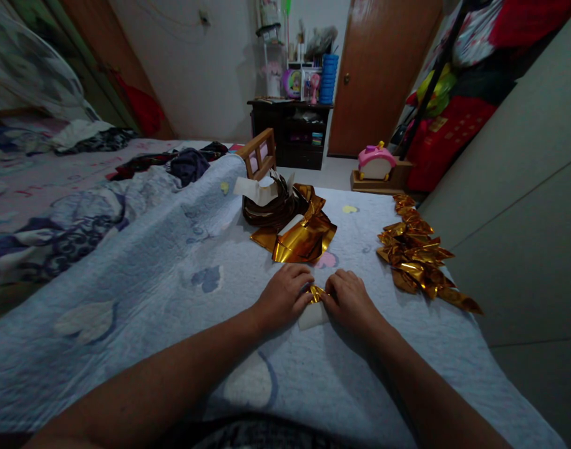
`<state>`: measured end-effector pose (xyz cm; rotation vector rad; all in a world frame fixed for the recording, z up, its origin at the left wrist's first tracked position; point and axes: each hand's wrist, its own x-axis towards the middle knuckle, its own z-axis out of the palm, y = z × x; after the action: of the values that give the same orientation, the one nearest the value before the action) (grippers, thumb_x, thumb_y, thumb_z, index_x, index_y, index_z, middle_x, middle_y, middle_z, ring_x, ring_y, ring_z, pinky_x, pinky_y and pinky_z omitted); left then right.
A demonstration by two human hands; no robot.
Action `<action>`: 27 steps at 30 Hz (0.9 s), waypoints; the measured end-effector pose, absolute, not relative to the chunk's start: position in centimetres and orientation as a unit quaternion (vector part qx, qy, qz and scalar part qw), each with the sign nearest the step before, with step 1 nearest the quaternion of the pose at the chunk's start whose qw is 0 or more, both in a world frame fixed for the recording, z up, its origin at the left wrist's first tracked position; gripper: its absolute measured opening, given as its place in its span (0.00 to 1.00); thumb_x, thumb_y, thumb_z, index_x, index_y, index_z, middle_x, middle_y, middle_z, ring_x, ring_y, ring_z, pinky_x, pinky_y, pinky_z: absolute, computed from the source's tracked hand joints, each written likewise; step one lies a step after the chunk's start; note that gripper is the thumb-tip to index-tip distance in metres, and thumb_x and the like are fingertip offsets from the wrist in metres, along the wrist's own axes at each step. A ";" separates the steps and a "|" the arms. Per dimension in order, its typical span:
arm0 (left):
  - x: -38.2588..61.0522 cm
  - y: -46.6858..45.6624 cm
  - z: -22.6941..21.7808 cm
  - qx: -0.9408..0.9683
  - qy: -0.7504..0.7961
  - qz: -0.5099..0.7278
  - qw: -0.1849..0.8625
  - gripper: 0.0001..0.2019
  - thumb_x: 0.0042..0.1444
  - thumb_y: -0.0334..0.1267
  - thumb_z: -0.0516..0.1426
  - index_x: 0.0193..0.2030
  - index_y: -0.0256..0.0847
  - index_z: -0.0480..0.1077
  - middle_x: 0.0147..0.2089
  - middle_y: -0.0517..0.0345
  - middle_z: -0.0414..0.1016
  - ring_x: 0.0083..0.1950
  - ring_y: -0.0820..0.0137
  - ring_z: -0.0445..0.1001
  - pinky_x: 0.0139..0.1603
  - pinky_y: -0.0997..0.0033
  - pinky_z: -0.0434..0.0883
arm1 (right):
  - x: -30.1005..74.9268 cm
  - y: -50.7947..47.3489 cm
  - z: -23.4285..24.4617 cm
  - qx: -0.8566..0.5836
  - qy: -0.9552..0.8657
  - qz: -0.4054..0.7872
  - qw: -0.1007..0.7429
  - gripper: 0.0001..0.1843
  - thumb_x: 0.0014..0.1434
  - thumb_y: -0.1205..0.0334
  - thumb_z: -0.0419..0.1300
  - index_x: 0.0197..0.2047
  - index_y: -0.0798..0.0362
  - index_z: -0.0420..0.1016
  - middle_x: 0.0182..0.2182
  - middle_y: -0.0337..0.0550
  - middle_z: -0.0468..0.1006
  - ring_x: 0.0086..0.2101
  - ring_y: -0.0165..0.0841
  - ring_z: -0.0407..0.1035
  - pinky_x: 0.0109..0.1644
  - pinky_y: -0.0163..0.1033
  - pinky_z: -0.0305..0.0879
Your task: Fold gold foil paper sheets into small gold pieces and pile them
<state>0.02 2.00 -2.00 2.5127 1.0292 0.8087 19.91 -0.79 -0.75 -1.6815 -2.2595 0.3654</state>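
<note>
Both hands are pressing a small gold foil paper (316, 293) on the blue quilt (173, 274): the left hand (285, 293) and the right hand (348, 298) are pinching it between closed fingertips, near the stack of gold sheets (300, 240).

Dim room: white wall (210, 81), brown door (383, 68), dark cabinet (294, 134), pale floor (334, 171).

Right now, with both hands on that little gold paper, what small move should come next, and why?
Probably press the crease flat with the fingertips. The left hand and right hand pinch a small gold paper piece that looks only half folded, unlike the finished folded pieces piled to the right.
</note>
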 end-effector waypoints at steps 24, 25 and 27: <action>0.3 2.3 -0.6 0.605 0.348 0.342 0.629 0.15 0.54 0.47 0.66 0.34 0.34 0.74 0.30 0.58 0.73 0.30 0.74 0.70 0.31 0.76 0.66 | 19.9 -1.0 0.5 -0.498 -0.691 0.384 0.357 0.07 0.59 0.58 0.58 0.37 0.52 0.73 0.29 0.37 0.73 0.29 0.31 0.66 0.34 0.37 0.62; 0.3 2.2 -0.6 0.591 0.348 0.349 0.638 0.16 0.54 0.48 0.66 0.34 0.35 0.73 0.29 0.60 0.71 0.28 0.76 0.68 0.29 0.77 0.65 | 19.9 -1.0 0.5 -0.501 -0.681 0.395 0.359 0.08 0.60 0.57 0.59 0.38 0.52 0.73 0.28 0.37 0.73 0.29 0.31 0.66 0.34 0.37 0.62; 0.5 2.1 -0.6 0.563 0.347 0.351 0.662 0.18 0.53 0.50 0.67 0.35 0.37 0.69 0.27 0.65 0.68 0.23 0.79 0.64 0.23 0.79 0.62 | 19.8 -1.0 0.3 -0.507 -0.654 0.429 0.363 0.10 0.60 0.54 0.60 0.39 0.52 0.73 0.27 0.36 0.72 0.28 0.31 0.65 0.32 0.36 0.61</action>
<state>0.48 2.08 -0.64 1.2737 0.7848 0.7935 19.84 -0.98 0.33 -1.3054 -1.6822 1.1035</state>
